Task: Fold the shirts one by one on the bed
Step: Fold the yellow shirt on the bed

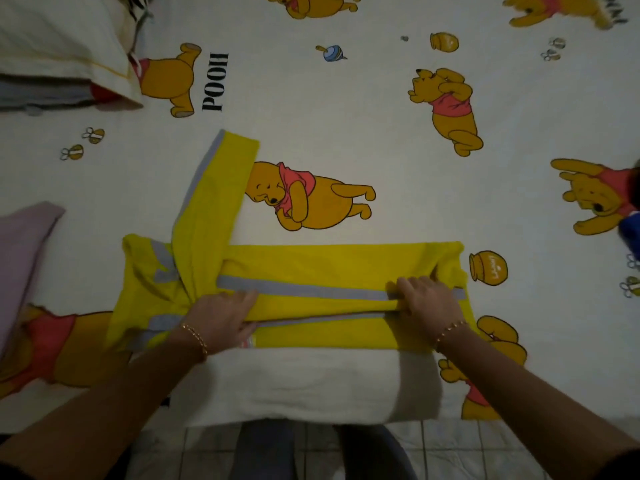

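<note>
Yellow shirt [311,268] with grey stripes lay on the bed [381,116] at 6 o'clock, long body folded into a band running 9 to 3 o'clock. One sleeve [214,188] stuck out toward 11 o'clock, unfolded. Collar end bunched at 9 o'clock, creases hard to read there.

Left hand [221,317] pressed flat on the fold near the collar end, fingers spread, palm down, gripping nothing visible. Right hand [426,296] lay over the hem end at 3 o'clock, fingers curled over the folded edge; whether pinching cloth or only pressing, cannot tell. Bracelets seen at both wrists.

Near edge of the shirt touched a white roll [294,386] at 6 o'clock, its lower side cut off by the bed's edge. Small pink-white patch at the shirt's near edge just beside the left hand, too small to make out.

Lilac cloth [24,258] at 9 o'clock, cut off by the frame. Pillow [62,46] at 10 o'clock, over grey and red layers only partly seen. Dark blue and red object [632,220] at 3 o'clock, mostly out of frame, unidentifiable. Tiled floor [450,452] and legs at 6 o'clock, dim.
</note>
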